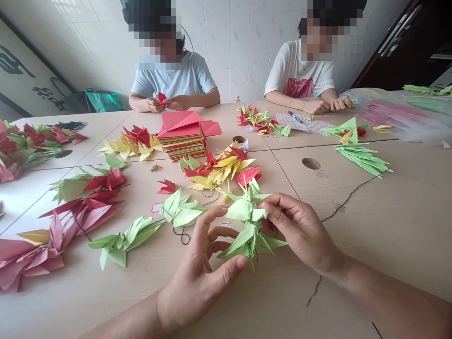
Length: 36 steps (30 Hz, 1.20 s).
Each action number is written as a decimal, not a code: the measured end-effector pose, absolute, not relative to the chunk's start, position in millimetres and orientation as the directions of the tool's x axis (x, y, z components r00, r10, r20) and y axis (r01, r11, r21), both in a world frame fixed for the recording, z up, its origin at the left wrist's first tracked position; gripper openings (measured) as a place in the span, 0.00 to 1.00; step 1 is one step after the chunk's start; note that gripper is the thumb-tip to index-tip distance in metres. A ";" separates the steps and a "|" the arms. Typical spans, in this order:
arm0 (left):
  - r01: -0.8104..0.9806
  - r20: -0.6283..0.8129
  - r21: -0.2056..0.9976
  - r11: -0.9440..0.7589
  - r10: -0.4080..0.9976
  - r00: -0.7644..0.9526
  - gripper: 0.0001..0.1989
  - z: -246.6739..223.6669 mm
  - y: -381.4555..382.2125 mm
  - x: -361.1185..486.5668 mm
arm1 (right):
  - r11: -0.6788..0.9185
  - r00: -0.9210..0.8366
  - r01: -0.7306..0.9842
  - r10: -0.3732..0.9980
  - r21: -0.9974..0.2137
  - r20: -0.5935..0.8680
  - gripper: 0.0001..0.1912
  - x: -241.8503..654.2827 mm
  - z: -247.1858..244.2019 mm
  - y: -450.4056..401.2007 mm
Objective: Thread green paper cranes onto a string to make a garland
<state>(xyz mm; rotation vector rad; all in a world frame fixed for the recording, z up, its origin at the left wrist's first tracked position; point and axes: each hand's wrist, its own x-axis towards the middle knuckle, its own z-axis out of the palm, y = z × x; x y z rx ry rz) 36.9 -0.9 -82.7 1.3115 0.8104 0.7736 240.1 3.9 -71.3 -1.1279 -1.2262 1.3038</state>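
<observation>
Two light green paper cranes are strung one above the other in front of me, the upper crane [243, 207] and the lower crane [242, 240]. My right hand [300, 230] pinches the upper crane's right wing between thumb and fingertips. My left hand [205, 268] curves loosely around the left side of the pair, fingers apart. Its thumb lies by the lower crane and its index fingertip by the upper one's left wing. Black thread [348, 200] appears on both sides of my right forearm. Left of the pair are more threaded green cranes [181, 209].
Behind stand a stack of coloured paper [183, 146] and a red and yellow crane pile [222, 169]. Pink and red cranes [81, 212] lie left, folded green strips [363, 159] right. Two people sit opposite, one holding red paper [161, 99]. The table has a hole [311, 163].
</observation>
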 end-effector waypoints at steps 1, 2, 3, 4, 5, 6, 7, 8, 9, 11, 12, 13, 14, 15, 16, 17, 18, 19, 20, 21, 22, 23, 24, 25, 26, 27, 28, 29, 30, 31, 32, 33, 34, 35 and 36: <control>-0.021 -0.043 0.998 0.061 0.868 0.494 0.29 -82.3 -1.6 37.1 | -0.011 -0.087 -0.057 0.996 -0.998 -0.006 0.13 240.0 -71.3 3.6; -0.013 -0.012 1.000 0.021 0.879 0.477 0.30 -82.1 -2.1 37.5 | -0.013 -0.089 -0.054 0.996 -0.998 -0.008 0.13 239.7 -71.2 3.4; -0.009 0.017 1.000 -0.014 0.888 0.460 0.29 -82.1 -2.5 37.9 | -0.015 -0.094 -0.046 0.996 -0.999 -0.011 0.13 239.3 -71.1 3.3; -0.006 0.036 0.999 -0.037 0.893 0.448 0.28 -82.2 -2.7 38.3 | -0.015 -0.097 -0.038 0.995 -0.999 -0.011 0.13 238.8 -70.9 3.1; -0.006 0.048 0.999 -0.051 0.897 0.440 0.27 -82.5 -2.7 38.5 | -0.015 -0.104 -0.028 0.995 -1.000 -0.012 0.13 238.2 -70.8 3.0; -0.006 0.054 0.998 -0.057 0.900 0.433 0.26 -83.0 -2.6 38.6 | -0.019 -0.114 -0.019 0.993 -1.000 -0.016 0.13 237.5 -70.7 2.7; -0.004 0.055 0.998 -0.059 0.901 0.430 0.24 -83.7 -2.5 38.6 | -0.024 -0.130 -0.011 0.991 -1.000 -0.023 0.14 236.9 -70.7 2.4; 0.002 0.047 0.999 -0.053 0.901 0.432 0.23 -84.5 -2.3 38.3 | -0.030 -0.147 -0.004 0.989 -1.000 -0.030 0.15 236.4 -70.7 2.0; 0.011 0.032 0.999 -0.041 0.898 0.438 0.22 -85.3 -2.1 38.0 | -0.039 -0.165 0.011 0.986 -0.999 -0.040 0.16 236.0 -70.8 1.4; 0.026 -0.005 1.000 -0.008 0.895 0.446 0.19 -86.7 -1.9 37.4 | -0.045 -0.191 0.065 0.980 -0.997 -0.056 0.19 235.9 -70.8 -0.2; 0.023 -0.021 1.000 0.012 0.897 0.441 0.17 -87.1 -1.7 37.3 | -0.035 -0.197 0.097 0.979 -0.995 -0.053 0.20 236.1 -70.8 -1.1; 0.012 -0.034 0.999 0.032 0.902 0.430 0.16 -87.1 -1.5 37.4 | -0.020 -0.203 0.126 0.978 -0.992 -0.045 0.22 236.4 -70.7 -2.0; -0.005 -0.044 0.999 0.050 0.910 0.413 0.14 -86.9 -1.2 37.7 | -0.002 -0.212 0.148 0.977 -0.989 -0.034 0.22 236.7 -70.7 -2.8; -0.020 -0.054 0.997 0.068 0.916 0.397 0.11 -86.5 -0.7 38.1 | 0.015 -0.222 0.162 0.975 -0.987 -0.021 0.23 237.0 -70.7 -3.5; -0.027 -0.069 0.996 0.086 0.919 0.387 0.09 -85.9 -0.1 38.6 | 0.031 -0.233 0.171 0.973 -0.985 -0.010 0.24 237.3 -70.9 -4.1; -0.027 -0.085 0.994 0.103 0.921 0.381 0.06 -85.2 0.6 39.2 | 0.045 -0.242 0.176 0.970 -0.983 0.001 0.24 237.3 -71.2 -4.5; -0.025 -0.100 0.993 0.118 0.921 0.377 0.04 -84.5 1.5 39.6 | 0.060 -0.251 0.178 0.968 -0.982 0.013 0.24 237.2 -71.7 -4.7; -0.026 -0.114 0.991 0.133 0.921 0.373 0.03 -83.8 2.3 39.9 | 0.077 -0.258 0.179 0.966 -0.981 0.029 0.25 236.8 -72.3 -4.6; -0.034 -0.124 0.989 0.146 0.923 0.365 0.04 -83.2 3.1 40.1 | 0.096 -0.260 0.180 0.964 -0.979 0.046 0.24 236.3 -73.1 -4.3; -0.051 -0.131 0.986 0.159 0.927 0.352 0.04 -82.7 3.9 40.0 | 0.113 -0.258 0.184 0.964 -0.976 0.063 0.24 235.6 -74.1 -3.9; -0.077 -0.137 0.982 0.172 0.931 0.338 0.04 -82.3 4.5 39.8 | 0.129 -0.249 0.191 0.965 -0.973 0.079 0.22 234.9 -75.2 -3.4; -0.106 -0.151 0.975 0.194 0.934 0.325 0.03 -81.9 5.1 39.5 | 0.143 -0.232 0.202 0.968 -0.969 0.094 0.21 234.2 -76.3 -2.9; -0.134 -0.171 0.966 0.222 0.934 0.313 0.03 -81.7 5.6 39.1 | 0.151 -0.213 0.216 0.971 -0.965 0.105 0.18 233.6 -77.3 -2.5; -0.160 -0.196 0.954 0.253 0.932 0.305 0.03 -81.5 6.1 38.6 | 0.157 -0.196 0.235 0.974 -0.959 0.112 0.16 233.3 -78.3 -2.4; -0.182 -0.223 0.941 0.285 0.927 0.302 0.02 -81.3 6.7 38.3 | 0.161 -0.182 0.256 0.976 -0.953 0.116 0.13 233.3 -79.1 -2.4; -0.198 -0.249 0.928 0.317 0.920 0.304 0.02 -81.2 7.2 38.1 | 0.164 -0.177 0.279 0.977 -0.946 0.117 0.10 233.5 -79.6 -2.6; -0.205 -0.268 0.918 0.340 0.911 0.314 0.02 -81.2 7.7 38.1 | 0.164 -0.179 0.301 0.977 -0.939 0.113 0.07 233.9 -80.0 -2.9; -0.207 -0.274 0.913 0.352 0.904 0.329 0.02 -81.2 8.2 38.2 | 0.161 -0.190 0.321 0.976 -0.933 0.103 0.04 234.4 -80.0 -3.3; -0.206 -0.264 0.914 0.350 0.898 0.351 0.02 -81.3 8.5 38.4 | 0.157 -0.200 0.337 0.975 -0.928 0.092 0.01 234.9 -79.8 -3.6; -0.195 -0.248 0.921 0.338 0.893 0.376 0.01 -81.6 8.7 38.7 | 0.155 -0.212 0.345 0.974 -0.926 0.084 0.02 235.3 -79.4 -3.8; -0.176 -0.221 0.934 0.311 0.890 0.399 0.01 -81.9 8.8 39.0 | 0.153 -0.225 0.350 0.971 -0.924 0.076 0.02 235.5 -78.8 -3.9; -0.149 -0.188 0.951 0.271 0.889 0.417 0.01 -82.4 8.8 39.2 | 0.153 -0.235 0.355 0.969 -0.922 0.071 0.03 235.5 -78.0 -3.7; -0.119 -0.149 0.968 0.219 0.891 0.429 0.02 -83.1 8.7 39.3 | 0.156 -0.243 0.362 0.968 -0.919 0.068 0.03 235.2 -77.1 -3.4; -0.085 -0.113 0.983 0.166 0.893 0.435 0.04 -83.8 8.6 39.3 | 0.160 -0.250 0.371 0.966 -0.915 0.068 0.03 234.9 -76.0 -3.0; -0.051 -0.083 0.992 0.117 0.896 0.436 0.05 -84.6 8.5 39.2 | 0.167 -0.259 0.378 0.963 -0.910 0.069 0.03 234.4 -74.8 -2.5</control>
